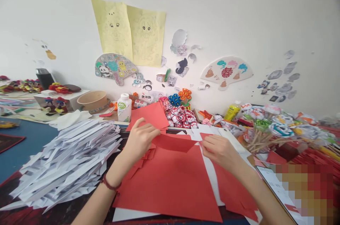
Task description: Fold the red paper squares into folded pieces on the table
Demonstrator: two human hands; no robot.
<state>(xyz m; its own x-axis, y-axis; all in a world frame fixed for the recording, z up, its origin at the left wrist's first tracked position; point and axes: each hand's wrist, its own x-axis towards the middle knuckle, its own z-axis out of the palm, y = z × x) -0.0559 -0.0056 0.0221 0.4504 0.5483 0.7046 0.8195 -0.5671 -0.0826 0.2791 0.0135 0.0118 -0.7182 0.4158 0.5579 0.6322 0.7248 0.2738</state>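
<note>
A small piece of red paper (174, 143) is held up between my two hands, slightly bent. My left hand (143, 135) pinches its left end, with the wrist wearing a dark red bracelet. At the right end, the closed fingers of my right hand (218, 150) grip by the corner; the fingertips are partly hidden. Below both hands lies a large red sheet (170, 186) on white paper. Small red pieces (142, 161) are piled by my left wrist. Further red sheets (231, 186) lie under my right forearm.
A big heap of folded white paper strips (71, 161) lies left. Behind stand a white bottle (124, 107), a red paper stack (150, 117) and red-white folded balls (182, 116). At right are paper flowers on sticks (281, 125) and a phone-like screen (276, 186), partly pixelated.
</note>
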